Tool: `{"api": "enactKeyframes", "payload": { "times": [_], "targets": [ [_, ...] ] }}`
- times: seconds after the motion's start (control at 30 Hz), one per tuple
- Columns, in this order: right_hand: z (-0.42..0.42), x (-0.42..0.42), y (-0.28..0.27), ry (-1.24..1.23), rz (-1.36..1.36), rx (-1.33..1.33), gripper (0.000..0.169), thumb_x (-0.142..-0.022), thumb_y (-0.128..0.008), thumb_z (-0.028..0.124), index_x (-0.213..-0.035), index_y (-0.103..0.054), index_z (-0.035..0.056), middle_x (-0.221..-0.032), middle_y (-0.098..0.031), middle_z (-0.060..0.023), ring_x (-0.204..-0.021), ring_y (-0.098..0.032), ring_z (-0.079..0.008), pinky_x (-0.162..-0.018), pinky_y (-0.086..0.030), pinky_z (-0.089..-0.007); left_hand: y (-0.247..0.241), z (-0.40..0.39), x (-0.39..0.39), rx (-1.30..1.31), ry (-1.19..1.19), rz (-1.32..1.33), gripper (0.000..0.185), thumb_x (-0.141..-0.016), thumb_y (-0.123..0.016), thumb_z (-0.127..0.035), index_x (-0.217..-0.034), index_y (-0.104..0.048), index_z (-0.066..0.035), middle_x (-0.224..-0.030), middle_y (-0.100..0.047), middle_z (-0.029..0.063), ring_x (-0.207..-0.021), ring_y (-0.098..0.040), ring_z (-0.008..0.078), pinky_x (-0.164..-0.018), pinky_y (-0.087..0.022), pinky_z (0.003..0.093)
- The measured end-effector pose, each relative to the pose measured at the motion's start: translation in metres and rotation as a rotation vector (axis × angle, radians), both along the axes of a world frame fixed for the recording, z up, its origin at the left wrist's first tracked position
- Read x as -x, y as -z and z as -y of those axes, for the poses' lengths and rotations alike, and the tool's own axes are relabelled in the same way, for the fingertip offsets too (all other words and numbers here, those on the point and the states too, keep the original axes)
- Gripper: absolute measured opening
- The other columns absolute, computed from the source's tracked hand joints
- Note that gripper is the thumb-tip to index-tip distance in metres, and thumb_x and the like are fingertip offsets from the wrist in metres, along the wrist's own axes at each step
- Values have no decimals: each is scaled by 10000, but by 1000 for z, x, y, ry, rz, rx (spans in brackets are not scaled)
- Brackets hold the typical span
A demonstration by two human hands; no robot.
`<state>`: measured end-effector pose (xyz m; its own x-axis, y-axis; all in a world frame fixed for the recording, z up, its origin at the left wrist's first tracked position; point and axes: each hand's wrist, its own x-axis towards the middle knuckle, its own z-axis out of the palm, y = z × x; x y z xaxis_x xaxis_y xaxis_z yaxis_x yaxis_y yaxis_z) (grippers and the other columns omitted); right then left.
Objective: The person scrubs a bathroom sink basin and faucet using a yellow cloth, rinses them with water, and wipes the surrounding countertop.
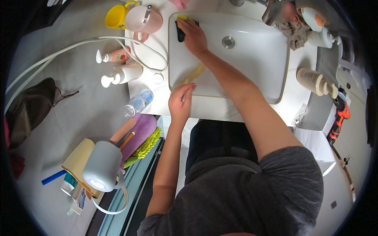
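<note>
My right hand (pixel 195 37) presses a black and yellow sponge (pixel 180 31) against the far-left corner of the white washbasin (pixel 254 65). Its fingers lie flat over the sponge and hide part of it. My left hand (pixel 180 100) is at the basin's near-left rim, its thumb apart from the fingers and nothing seen in it. Just beyond that hand, a pale yellow smear (pixel 193 73) runs across the basin floor. A round metal drain (pixel 228 42) lies to the right of my right hand.
Along the left stand a yellow mug (pixel 115 17), a pink mug (pixel 133 19), pump bottles (pixel 130 72) and a clear bottle (pixel 143 100). A white cable (pixel 103 37) loops over the counter. On the right are a lotion bottle (pixel 310 79), a crumpled cloth (pixel 295 32) and a cordless drill (pixel 339 118).
</note>
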<state>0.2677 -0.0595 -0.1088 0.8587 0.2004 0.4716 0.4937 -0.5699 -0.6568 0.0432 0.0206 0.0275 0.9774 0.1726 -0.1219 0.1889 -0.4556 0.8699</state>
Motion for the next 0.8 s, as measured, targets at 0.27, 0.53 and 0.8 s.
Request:
{"api": "enactKeyframes", "payload": {
  "times": [0.27, 0.53, 0.8],
  "targets": [
    [56, 39, 24, 103, -218, 196, 502, -863, -522, -7, -1346, -613, 94, -1443, -578, -64, -1357, -506, -276, -1157, -396, -389, -6, -4, 3, -89, 58, -8, 176, -972, -630, -124, -1082, -728, -27, -1054, -737, 127, -942, -690, 250, -852, -524, 323],
    [-56, 34, -44, 197, -246, -446, 606, -806, -481, -121, -1375, -582, 61, -1397, -591, -166, -1265, -571, -363, -1053, -478, -382, -7, 2, 0, -119, 77, 19, 180, -959, -634, -123, -1072, -733, -25, -1031, -739, 132, -957, -685, 274, -864, -522, 340],
    [-23, 105, -71, -106, -577, -664, 573, -786, -607, -77, -1323, -629, 122, -1211, -700, -132, -1054, -682, -331, -916, -543, -382, 2, 3, 17, 98, -63, -42, 154, -989, -611, -69, -1041, -716, 31, -1008, -749, 109, -957, -684, 178, -902, -513, 300]
  ]
}}
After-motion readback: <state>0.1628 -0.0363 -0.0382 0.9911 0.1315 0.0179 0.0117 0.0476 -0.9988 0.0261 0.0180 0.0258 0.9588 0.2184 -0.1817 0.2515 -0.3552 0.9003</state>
